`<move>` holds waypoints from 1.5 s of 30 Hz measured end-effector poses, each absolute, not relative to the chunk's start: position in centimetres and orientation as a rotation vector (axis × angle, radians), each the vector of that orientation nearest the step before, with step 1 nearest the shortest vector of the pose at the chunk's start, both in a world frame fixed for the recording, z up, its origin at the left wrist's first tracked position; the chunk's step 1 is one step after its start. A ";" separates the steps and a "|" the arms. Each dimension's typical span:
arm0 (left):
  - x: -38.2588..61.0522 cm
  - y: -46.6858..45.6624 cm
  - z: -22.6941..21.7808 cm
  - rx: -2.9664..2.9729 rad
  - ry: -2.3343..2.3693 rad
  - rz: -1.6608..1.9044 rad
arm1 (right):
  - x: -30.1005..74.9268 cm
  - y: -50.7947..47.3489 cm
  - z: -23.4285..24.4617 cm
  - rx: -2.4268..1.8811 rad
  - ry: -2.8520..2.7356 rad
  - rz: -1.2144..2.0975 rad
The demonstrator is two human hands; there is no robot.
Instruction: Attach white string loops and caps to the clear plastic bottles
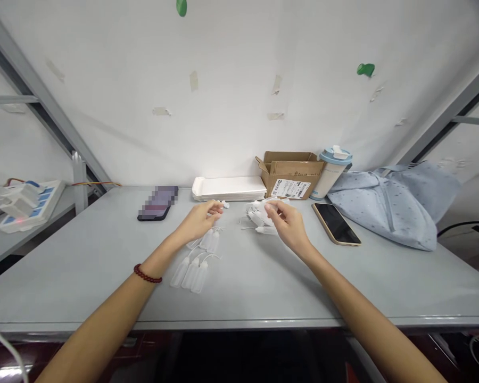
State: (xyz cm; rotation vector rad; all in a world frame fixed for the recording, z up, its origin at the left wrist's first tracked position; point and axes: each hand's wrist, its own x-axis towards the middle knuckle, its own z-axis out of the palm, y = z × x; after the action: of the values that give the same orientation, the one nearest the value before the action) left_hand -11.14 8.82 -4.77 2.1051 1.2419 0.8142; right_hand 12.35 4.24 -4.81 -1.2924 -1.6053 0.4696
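My left hand [201, 219] is over the left middle of the table, thumb and fingers drawn together. A small white piece [225, 204] shows just past its fingertips; whether it is held I cannot tell. Under and in front of this hand, small translucent bottle-shaped pieces [190, 272] with thin white strings lie in two rows. My right hand [289, 223] has thumb and forefinger pinched together at the right side of a loose heap of similar translucent white pieces [257, 214]. What sits between those fingers is too small to make out.
Behind the hands lies a stack of white flat boxes [229, 187], beside an open cardboard box [291, 173] and a blue-lidded cup [330, 173]. One phone [337, 223] lies right, another [159, 203] left. A light blue cloth bag [391, 207] fills the right back; a power strip [35, 205] is far left.
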 end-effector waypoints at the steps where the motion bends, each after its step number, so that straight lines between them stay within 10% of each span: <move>1: -11.6 9.3 -5.0 2.147 1.334 0.821 | 12.8 4.6 -5.0 -1.306 -1.625 0.318; 17: -13.3 12.9 -8.8 2.468 1.338 0.724 | 14.3 6.5 -7.0 -1.312 -1.835 -0.421; 28: -12.9 13.7 -9.4 2.496 1.285 0.746 | 6.8 0.6 -7.3 -0.930 -2.448 0.215; 45: -12.4 12.5 -7.6 2.405 1.422 0.707 | 6.2 2.0 -7.9 -1.046 -2.590 0.224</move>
State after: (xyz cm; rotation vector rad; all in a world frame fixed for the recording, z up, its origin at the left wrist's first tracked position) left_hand -12.40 12.48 -7.65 2.4050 1.4224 0.7067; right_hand 6.22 1.98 -7.90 -1.0458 -2.5902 0.2240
